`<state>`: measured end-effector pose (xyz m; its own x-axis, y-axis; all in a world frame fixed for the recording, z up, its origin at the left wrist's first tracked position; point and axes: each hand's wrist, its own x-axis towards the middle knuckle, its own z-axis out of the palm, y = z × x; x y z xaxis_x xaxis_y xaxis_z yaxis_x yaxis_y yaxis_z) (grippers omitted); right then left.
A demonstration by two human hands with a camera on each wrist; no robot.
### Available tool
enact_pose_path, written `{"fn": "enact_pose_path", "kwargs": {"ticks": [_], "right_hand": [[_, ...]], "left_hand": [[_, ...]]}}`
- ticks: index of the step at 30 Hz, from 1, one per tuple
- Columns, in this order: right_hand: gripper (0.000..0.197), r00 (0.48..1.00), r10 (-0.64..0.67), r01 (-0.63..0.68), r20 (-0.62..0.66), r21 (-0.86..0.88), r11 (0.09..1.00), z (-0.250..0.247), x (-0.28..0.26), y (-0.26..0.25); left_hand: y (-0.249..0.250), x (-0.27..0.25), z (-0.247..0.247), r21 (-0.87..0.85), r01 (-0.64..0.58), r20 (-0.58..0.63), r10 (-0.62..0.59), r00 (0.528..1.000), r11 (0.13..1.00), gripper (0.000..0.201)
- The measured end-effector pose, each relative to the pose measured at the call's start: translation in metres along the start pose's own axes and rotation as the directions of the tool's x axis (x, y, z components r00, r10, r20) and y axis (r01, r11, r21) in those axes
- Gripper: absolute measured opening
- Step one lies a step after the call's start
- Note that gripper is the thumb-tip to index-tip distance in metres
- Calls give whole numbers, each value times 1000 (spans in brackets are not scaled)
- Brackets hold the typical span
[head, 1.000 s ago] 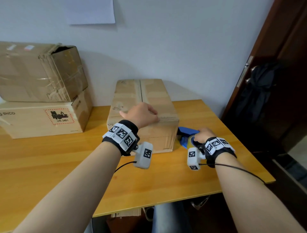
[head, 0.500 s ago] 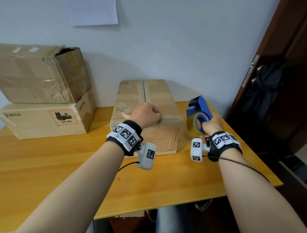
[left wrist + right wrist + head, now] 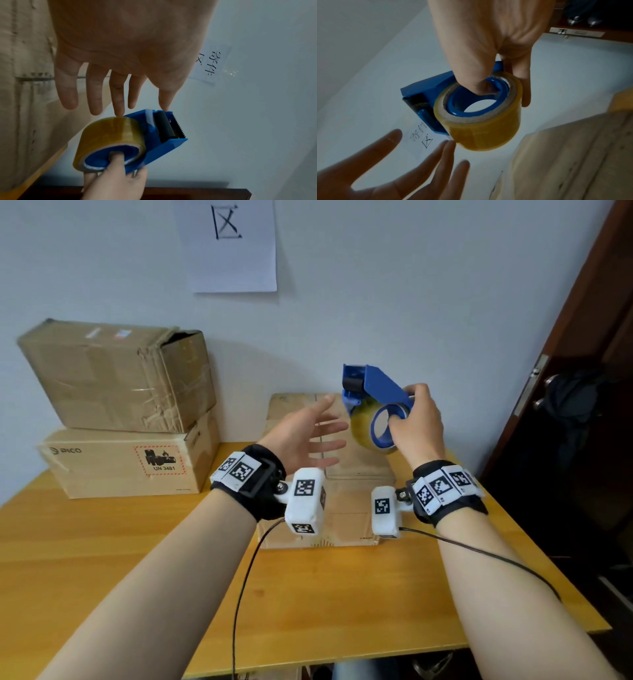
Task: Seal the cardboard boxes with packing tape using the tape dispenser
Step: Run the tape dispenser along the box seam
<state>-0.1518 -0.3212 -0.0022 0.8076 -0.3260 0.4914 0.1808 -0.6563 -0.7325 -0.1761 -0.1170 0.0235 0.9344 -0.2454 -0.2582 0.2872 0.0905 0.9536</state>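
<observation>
A closed cardboard box lies lengthwise on the wooden table, its flaps meeting along a centre seam. Above it my right hand holds a blue tape dispenser loaded with a yellowish roll of clear tape; the thumb is hooked inside the blue core and the fingers wrap the frame. My left hand hovers just left of the roll with its fingers spread straight. In the left wrist view the fingertips reach almost to the roll, beside the black roller and serrated blade.
Two more cardboard boxes are stacked at the back left, a worn taped one on a printed one. A paper sign hangs on the wall. A dark door stands to the right, by the table's right edge.
My right hand lifted the dispenser off the table beside the box and raised it above the box. My left hand left the box top and opened toward the tape roll.
</observation>
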Motion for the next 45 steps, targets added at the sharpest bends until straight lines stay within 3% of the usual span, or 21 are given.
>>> {"fn": "enact_pose_path", "kwargs": {"ticks": [11,19,26,34,39,45], "right_hand": [[39,998,-64,64,-9,6,998,14,-10,-14],[26,991,-114,118,-66,58,991,19,-21,-20],[49,989,-130,140,-76,131,981,23,-23,-20],[47,971,-209,220,-114,95,971,25,-25,-16],[54,976,-206,212,-67,112,971,22,-29,-12],[49,983,-76,114,-168,230,966,21,-36,-6]], "left_hand": [[-3,-16,-19,-166,23,-18,-27,999,986,11],[1,-29,-29,-105,51,-103,-62,993,993,13],[1,-35,-40,35,105,-161,-98,982,994,13],[5,-35,-46,131,70,-205,-41,978,989,27],[6,-33,-47,223,49,-212,0,977,974,24],[4,-32,-45,266,40,-211,18,977,963,24]]}}
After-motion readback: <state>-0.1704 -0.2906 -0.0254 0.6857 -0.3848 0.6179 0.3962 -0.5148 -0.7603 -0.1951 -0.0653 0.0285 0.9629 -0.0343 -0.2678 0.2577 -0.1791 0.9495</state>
